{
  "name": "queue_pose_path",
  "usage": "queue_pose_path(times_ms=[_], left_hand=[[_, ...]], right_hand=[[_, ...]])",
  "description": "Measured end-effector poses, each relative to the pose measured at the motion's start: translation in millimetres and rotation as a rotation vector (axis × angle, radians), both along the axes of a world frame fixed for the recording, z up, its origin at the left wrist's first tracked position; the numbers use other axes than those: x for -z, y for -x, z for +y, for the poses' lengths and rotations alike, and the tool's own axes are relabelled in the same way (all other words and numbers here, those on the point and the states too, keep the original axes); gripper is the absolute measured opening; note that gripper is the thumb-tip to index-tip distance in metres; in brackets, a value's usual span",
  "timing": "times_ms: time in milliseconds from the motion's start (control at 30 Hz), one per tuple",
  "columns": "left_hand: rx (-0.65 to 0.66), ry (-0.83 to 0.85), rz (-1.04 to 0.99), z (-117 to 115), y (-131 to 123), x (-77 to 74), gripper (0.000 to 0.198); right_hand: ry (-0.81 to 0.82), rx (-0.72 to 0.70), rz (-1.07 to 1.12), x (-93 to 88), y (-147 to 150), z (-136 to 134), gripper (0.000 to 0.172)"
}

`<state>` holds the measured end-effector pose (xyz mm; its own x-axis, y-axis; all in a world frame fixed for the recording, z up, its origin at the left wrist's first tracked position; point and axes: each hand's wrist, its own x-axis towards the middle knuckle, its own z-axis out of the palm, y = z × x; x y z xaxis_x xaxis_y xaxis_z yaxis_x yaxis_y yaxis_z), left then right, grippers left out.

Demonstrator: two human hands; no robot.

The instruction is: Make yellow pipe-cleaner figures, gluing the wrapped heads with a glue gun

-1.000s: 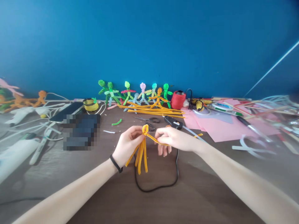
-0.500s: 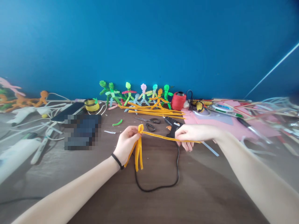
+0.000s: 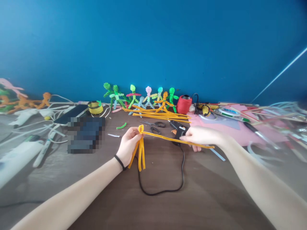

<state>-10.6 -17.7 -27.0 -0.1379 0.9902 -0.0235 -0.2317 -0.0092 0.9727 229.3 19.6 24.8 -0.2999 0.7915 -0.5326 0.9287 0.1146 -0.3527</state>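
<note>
Orange loop [image 3: 141,128] is pinched in my left hand's [image 3: 127,145] fingers, loose tails [image 3: 141,157] hanging below. From my end, one strand [image 3: 163,136] runs off it rightward, long axis sideways, dipping a bit. Right hand [image 3: 202,135] looks to be pinching it, way nearer the tip [image 3: 213,147]. Glue gun's [image 3: 177,126] just beyond, on the bench [image 3: 158,212].

A row of small fuzzy figures [image 3: 133,97] stood along the back of the brown table [image 3: 153,212], before a blue wall [image 3: 153,41]. A red spool [image 3: 184,106] sat at the row's right end. Black-handled scissors [image 3: 152,124] lay near a black glue gun [image 3: 177,127]. Pink paper [image 3: 224,131] spread to the right; a yellow container [image 3: 95,108] sat left, beside a dark phone [image 3: 72,114]. A green scrap [image 3: 122,126] lay near a white strip [image 3: 113,135].
</note>
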Motion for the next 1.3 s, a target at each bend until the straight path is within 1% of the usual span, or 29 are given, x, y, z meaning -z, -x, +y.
queue_pose_path(times_ms=[67, 100, 167, 200, 267, 333, 367, 433, 500, 567, 600, 633, 667, 700, 767, 833, 933, 967, 1033, 1100, 1167, 1233, 1300], left_hand=[[0.031, -0.017, -0.006, 0, 0, 1.5, 0.015], [0.045, -0.026, -0.007, -1, 0, 2.0, 0.016], [0.071, -0.041, 0.0, -2, 0, 2.7, 0.016], [0.086, -0.045, 0.011, -3, 0, 2.8, 0.016], [0.117, -0.054, 0.022, -4, 0, 2.9, 0.015], [0.15, -0.054, 0.002, -6, 0, 2.8, 0.016], [0.166, -0.052, -0.019, -6, -1, 2.5, 0.016], [0.188, -0.041, -0.064, -8, -1, 1.2, 0.015], [0.201, -0.027, -0.1, -9, -2, -1.1, 0.013], [0.209, -0.02, -0.122, -11, -3, -3.9, 0.013], [0.214, -0.021, -0.122, -12, -4, -5.4, 0.013], [0.219, -0.024, -0.117, -13, -4, -6.7, 0.013], [0.225, -0.028, -0.109, -13, -5, -7.9, 0.013], [0.232, -0.03, -0.099, -14, -5, -8.9, 0.012], [0.247, -0.031, -0.084, -15, -5, -10.1, 0.012], [0.263, -0.034, -0.084, -16, -5, -10.6, 0.011], [0.27, -0.043, -0.109, -17, -5, -10.4, 0.012], [0.268, -0.042, -0.118, -17, -5, -10.1, 0.012], [0.257, -0.035, -0.131, -16, -5, -9.2, 0.012], [0.236, -0.025, -0.136, -15, -4, -7.9, 0.012], [0.216, -0.018, -0.137, -13, -3, -6.6, 0.011], [0.208, -0.009, -0.135, -12, -2, -5.5, 0.012], [0.205, 0.002, -0.131, -12, -2, -4.4, 0.013]], right_hand=[[-0.115, 0.087, -0.139, 5.5, 2, 3, 0.06], [-0.178, 0.115, -0.191, 7.9, 3, 3, 0.065], [-0.325, 0.119, -0.232, 12.3, 7, 3, 0.065], [-0.358, 0.115, -0.218, 14.3, 8, 3, 0.064], [-0.322, 0.121, -0.146, 18.1, 7, 5, 0.06], [-0.218, 0.13, -0.055, 21.9, 3, 8, 0.059], [-0.177, 0.109, -0.01, 23.7, 0, 10, 0.058], [-0.091, 0.057, 0.07, 26.5, -4, 14, 0.059], [-0.067, 0.061, 0.051, 27.4, -4, 15, 0.065], [-0.148, 0.108, -0.057, 26.5, 0, 13, 0.076], [-0.221, 0.127, -0.114, 25.7, 3, 12, 0.08], [-0.302, 0.129, -0.154, 25.1, 6, 10, 0.081], [-0.369, 0.129, -0.175, 24.7, 9, 9, 0.078], [-0.402, 0.134, -0.178, 25.0, 12, 8, 0.075], [-0.381, 0.159, -0.136, 27.4, 15, 8, 0.067], [-0.306, 0.184, -0.049, 31.7, 14, 10, 0.056], [-0.221, 0.234, 0.139, 36.4, 10, 14, 0.037], [-0.177, 0.263, 0.229, 36.5, 9, 15, 0.032], [-0.05, 0.293, 0.479, 35.0, 8, 14, 0.026], [0.104, 0.257, 0.784, 34.1, 8, 13, 0.024], [0.231, 0.173, 1.052, 36.9, 11, 11, 0.023], [0.304, 0.105, 1.226, 43.9, 14, 9, 0.019], [0.333, 0.067, 1.354, 52.4, 17, 8, 0.016]])
